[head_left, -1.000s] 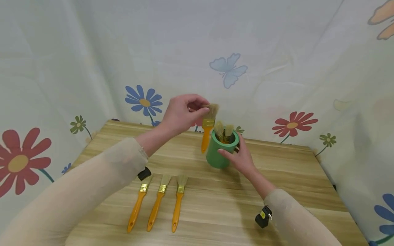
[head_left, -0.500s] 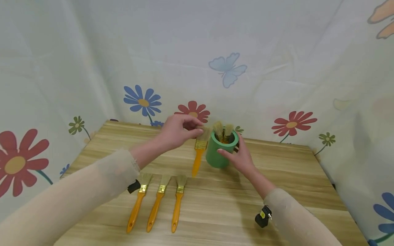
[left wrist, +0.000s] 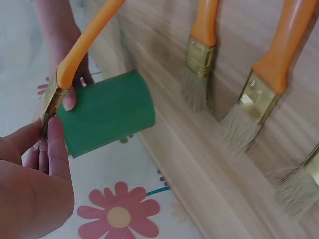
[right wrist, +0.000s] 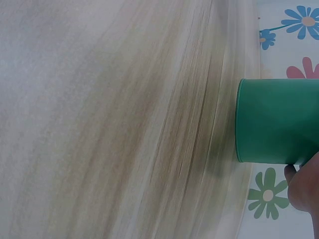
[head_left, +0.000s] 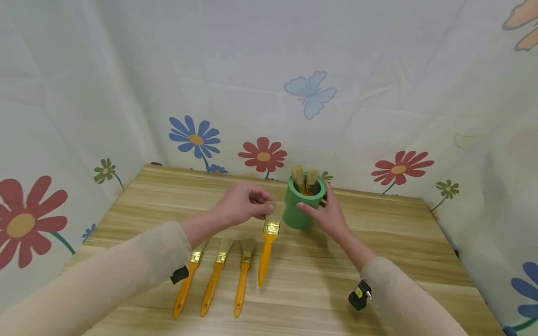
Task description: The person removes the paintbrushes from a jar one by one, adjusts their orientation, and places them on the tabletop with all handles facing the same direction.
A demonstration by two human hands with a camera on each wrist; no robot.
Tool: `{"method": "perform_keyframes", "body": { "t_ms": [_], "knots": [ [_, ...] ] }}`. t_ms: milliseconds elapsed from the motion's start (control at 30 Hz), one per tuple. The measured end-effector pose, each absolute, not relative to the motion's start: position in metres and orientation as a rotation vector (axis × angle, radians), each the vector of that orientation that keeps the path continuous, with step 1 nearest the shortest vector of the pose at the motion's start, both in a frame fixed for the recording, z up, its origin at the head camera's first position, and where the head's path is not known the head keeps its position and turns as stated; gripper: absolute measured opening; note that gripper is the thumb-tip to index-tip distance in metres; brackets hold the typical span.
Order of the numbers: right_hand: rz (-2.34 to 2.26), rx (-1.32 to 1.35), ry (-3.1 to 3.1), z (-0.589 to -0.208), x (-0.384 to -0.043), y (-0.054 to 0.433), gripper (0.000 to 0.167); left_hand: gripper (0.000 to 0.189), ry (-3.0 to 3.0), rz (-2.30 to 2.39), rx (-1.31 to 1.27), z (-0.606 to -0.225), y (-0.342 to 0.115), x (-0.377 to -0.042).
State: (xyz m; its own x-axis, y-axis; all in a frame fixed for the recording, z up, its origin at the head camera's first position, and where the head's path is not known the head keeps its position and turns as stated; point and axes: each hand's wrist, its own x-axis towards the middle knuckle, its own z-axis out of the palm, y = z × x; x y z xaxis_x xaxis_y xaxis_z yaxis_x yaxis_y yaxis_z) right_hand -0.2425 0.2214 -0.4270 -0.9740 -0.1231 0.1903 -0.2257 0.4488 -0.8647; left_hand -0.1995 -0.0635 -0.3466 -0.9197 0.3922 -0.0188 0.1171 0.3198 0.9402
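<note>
My left hand (head_left: 245, 205) pinches a paintbrush (head_left: 265, 254) by its pale bristles, the orange handle pointing down toward me. In the left wrist view the fingertips (left wrist: 56, 132) meet on the bristles just past the brass ferrule. My right hand (head_left: 328, 210) grips a green cylindrical cup (head_left: 294, 212) from its right side, thumb across the front. Two paintbrushes (head_left: 312, 177) stand bristles up inside the cup; their handles are hidden in it. Left of the held brush, three paintbrushes (head_left: 241, 284) lie side by side on the table, bristles away from me.
The wood-grain table (head_left: 391, 242) runs back to a pale curtain (head_left: 235, 70) printed with flowers and butterflies. My left sleeve (head_left: 138, 261) passes over the bristle end of the leftmost lying brush. A small black device (head_left: 358, 296) sits at my right cuff.
My left hand has brought the paintbrush down and toward me, from beside the cup's rim to just right of the row of lying brushes. The right hand and cup have stayed put.
</note>
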Motion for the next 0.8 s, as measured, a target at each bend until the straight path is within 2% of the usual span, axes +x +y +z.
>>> {"method": "perform_keyframes", "body": {
  "t_ms": [367, 800],
  "knots": [
    [1.566, 0.308, -2.592, -0.428, -0.243, 0.224, 0.102, 0.017, 2.166, 1.645, 0.314, -0.384, -0.058, -0.191],
    [1.57, 0.296, -2.6, -0.427, -0.242, 0.223, 0.103, 0.017, 2.152, 1.642, 0.277, -0.405, -0.055, -0.189]
  ]
}}
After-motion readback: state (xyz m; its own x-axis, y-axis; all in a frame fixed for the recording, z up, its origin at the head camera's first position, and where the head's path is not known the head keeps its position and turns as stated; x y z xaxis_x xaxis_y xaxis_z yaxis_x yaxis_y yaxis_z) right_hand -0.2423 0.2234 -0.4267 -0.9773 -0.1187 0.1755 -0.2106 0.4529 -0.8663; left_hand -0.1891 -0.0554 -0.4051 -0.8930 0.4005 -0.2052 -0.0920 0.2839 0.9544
